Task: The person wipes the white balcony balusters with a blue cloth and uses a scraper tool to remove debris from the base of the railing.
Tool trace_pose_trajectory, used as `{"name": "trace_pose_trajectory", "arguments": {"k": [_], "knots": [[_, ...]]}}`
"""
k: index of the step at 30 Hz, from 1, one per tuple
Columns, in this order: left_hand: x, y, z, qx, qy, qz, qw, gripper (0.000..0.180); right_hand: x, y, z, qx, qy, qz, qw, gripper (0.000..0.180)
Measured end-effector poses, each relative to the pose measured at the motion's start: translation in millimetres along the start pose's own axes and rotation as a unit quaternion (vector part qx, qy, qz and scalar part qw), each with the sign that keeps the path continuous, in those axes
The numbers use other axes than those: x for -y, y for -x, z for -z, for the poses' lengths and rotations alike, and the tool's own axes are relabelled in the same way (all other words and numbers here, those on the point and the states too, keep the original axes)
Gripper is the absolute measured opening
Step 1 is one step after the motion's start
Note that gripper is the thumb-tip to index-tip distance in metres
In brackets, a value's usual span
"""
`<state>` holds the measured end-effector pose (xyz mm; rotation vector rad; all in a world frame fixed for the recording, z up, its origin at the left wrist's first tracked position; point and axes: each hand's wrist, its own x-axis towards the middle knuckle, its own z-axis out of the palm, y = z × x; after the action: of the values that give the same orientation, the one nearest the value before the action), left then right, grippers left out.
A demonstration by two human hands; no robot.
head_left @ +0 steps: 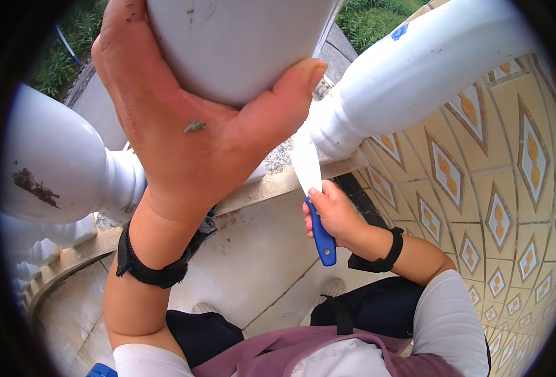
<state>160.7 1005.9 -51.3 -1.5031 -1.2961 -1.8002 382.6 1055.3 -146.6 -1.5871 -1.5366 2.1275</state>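
My left hand is wrapped round a white baluster, thumb and fingers on opposite sides. A grey crumb, like mortar, sticks to the back of this hand. Lower and to the right, my right hand grips a putty knife by its blue handle. The knife's pale blade points up and away, with its tip by the foot of the right-hand white baluster; whether it touches is lost in glare. A blue patch marks that baluster.
At the left stands another white baluster with brown dirt on it. A stone ledge runs under the balusters. Patterned tiles cover the wall at the right. Pale floor tiles lie below, and grass shows beyond.
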Motion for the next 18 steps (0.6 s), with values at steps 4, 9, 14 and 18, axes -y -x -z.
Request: {"name": "trace_pose_trajectory", "arguments": {"k": [4,9,14,18], "knots": [[-3,-6,-1,-0.003,0.038,0.007,0.999,0.089,0,-2,-7,-0.001,-0.016,-0.002,1.000,0.017],[-11,-9,5,0.059,0.151,0.012,0.987,0.085,-8,3,-1,-0.004,-0.009,-0.005,1.000,0.016],[-48,29,-4,0.090,-0.125,-0.066,0.986,0.069,-1,-7,10,0.007,-0.039,-0.016,0.999,0.017],[-84,124,-45,0.243,0.106,0.514,0.816,0.045,-10,-5,6,0.072,-0.185,0.046,0.979,0.020]]}}
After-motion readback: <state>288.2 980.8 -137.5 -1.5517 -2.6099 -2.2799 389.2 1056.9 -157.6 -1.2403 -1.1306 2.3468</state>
